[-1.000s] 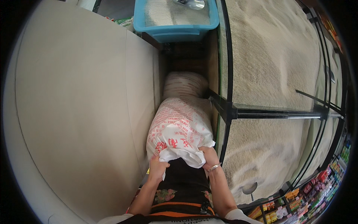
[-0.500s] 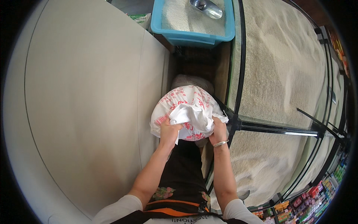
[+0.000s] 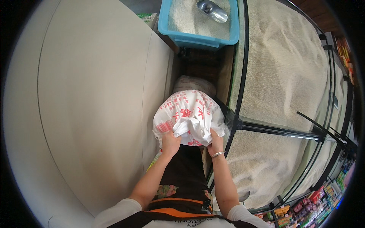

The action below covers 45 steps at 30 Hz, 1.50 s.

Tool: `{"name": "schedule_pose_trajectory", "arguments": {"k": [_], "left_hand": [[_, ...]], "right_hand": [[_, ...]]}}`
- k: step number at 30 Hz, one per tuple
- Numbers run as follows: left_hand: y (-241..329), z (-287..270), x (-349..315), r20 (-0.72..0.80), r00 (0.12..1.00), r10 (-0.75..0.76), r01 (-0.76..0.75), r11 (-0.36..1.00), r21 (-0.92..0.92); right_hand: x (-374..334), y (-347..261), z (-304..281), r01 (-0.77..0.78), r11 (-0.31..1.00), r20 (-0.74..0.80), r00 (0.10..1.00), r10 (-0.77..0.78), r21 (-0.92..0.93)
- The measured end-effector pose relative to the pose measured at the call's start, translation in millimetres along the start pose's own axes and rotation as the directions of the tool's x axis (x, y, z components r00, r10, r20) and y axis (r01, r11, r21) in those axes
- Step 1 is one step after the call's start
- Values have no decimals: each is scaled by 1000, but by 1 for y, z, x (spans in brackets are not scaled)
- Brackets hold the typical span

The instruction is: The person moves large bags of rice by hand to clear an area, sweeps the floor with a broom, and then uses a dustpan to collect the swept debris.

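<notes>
A large, full white sack (image 3: 190, 104) with red print stands in front of me, its loose top gathered and crumpled. My left hand (image 3: 170, 142) is closed on the left side of that top. On the right side, my right hand (image 3: 216, 141) grips the cloth, with a silver bracelet at the wrist. The sack's lower part is hidden below its bulging top. Just behind it lies another greyish sack (image 3: 194, 83), touching or nearly touching the white one.
Beyond the sacks, a blue tub (image 3: 197, 40) of white grain holds a metal scoop (image 3: 213, 11). On the right stand black-framed glass bins of rice (image 3: 283, 68). A pale panel (image 3: 95, 95) borders the left side. Packaged goods (image 3: 304, 207) fill shelves at lower right.
The gathered top has moved slightly down and flattened, showing more red print. My right hand has shifted left, closer to my left hand. The view has shifted a little.
</notes>
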<state>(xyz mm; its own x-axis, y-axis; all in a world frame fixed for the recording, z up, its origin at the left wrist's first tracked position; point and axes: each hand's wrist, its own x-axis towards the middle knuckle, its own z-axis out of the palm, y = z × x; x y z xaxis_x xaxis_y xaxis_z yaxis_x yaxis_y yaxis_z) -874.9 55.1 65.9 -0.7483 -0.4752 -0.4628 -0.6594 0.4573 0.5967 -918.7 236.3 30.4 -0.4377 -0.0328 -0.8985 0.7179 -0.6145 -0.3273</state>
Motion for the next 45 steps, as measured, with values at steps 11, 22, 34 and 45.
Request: {"name": "schedule_pose_trajectory", "arguments": {"k": [11,22,34,45], "left_hand": [[-28,-15,-56,158,986,-56,24,979,200],[-48,-24,-91,293,938,-185,125,969,213],[-64,-18,-100,294,948,-125,61,974,218],[-51,-26,-110,226,967,-121,-3,876,483]], "right_hand": [[-31,43,-51,-79,994,-99,992,73,-69],[-53,81,-95,-135,991,-184,974,131,-9],[-51,94,-98,-177,975,-271,953,135,-136],[-43,92,-99,-203,966,-287,946,151,-162]]}}
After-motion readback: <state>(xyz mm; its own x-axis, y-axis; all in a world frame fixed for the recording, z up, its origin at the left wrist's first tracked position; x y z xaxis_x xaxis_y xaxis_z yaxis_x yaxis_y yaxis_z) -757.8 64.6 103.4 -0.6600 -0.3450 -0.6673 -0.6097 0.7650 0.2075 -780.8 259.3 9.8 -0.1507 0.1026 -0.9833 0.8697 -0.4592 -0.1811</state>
